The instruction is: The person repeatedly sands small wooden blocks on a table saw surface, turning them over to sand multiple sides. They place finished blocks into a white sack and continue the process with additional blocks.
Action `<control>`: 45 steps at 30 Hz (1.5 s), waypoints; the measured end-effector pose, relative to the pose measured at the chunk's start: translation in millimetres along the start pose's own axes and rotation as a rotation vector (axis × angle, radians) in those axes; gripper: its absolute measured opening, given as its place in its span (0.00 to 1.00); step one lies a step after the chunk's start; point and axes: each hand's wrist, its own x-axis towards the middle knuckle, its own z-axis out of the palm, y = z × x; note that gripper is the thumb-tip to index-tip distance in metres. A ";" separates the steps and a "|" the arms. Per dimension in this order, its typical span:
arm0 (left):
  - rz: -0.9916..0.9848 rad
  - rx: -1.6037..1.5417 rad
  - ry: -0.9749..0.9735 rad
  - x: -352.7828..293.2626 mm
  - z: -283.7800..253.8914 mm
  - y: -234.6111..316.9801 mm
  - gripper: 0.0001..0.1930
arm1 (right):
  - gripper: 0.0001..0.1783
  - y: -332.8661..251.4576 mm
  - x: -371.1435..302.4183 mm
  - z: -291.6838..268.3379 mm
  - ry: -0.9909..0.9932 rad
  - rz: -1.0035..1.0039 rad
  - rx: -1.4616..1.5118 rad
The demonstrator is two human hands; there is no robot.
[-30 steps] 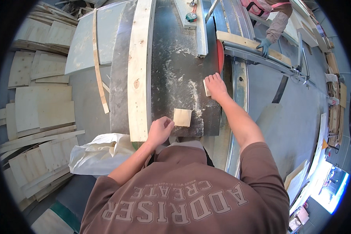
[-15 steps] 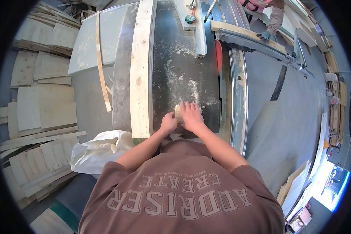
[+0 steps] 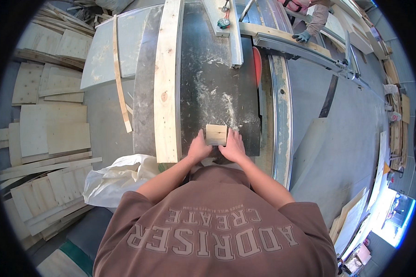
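Observation:
A small pale block of wood pieces (image 3: 216, 131) lies at the near end of the dark saw table (image 3: 203, 92), close to my body. My left hand (image 3: 200, 147) grips its left side. On its right side my right hand (image 3: 233, 147) has its fingers closed against the edge. The block's top face shows between the hands; its underside is hidden.
A long pine plank (image 3: 167, 87) runs along the table's left. Ahead stand a metal fence (image 3: 236, 46) and a red blade guard (image 3: 257, 65). At the far right, a co-worker's gloved hand (image 3: 302, 36) rests on a board (image 3: 282, 34). A white sack (image 3: 125, 180) lies left.
My right hand has slid from over the block to its right side, uncovering the top face. The co-worker's gloved hand and board have shifted left.

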 end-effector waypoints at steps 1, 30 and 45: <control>0.044 0.115 0.052 -8.2 -6.0 11.5 0.49 | 0.49 -6.0 -6.8 -9.9 0.064 -0.060 -0.078; 0.460 0.923 -0.004 32.7 -13.9 23.6 0.39 | 0.49 -12.2 24.4 -19.9 0.067 -0.399 -0.582; 0.464 0.900 -0.062 35.2 -19.4 28.3 0.41 | 0.49 -9.4 22.7 -17.3 0.103 -0.407 -0.579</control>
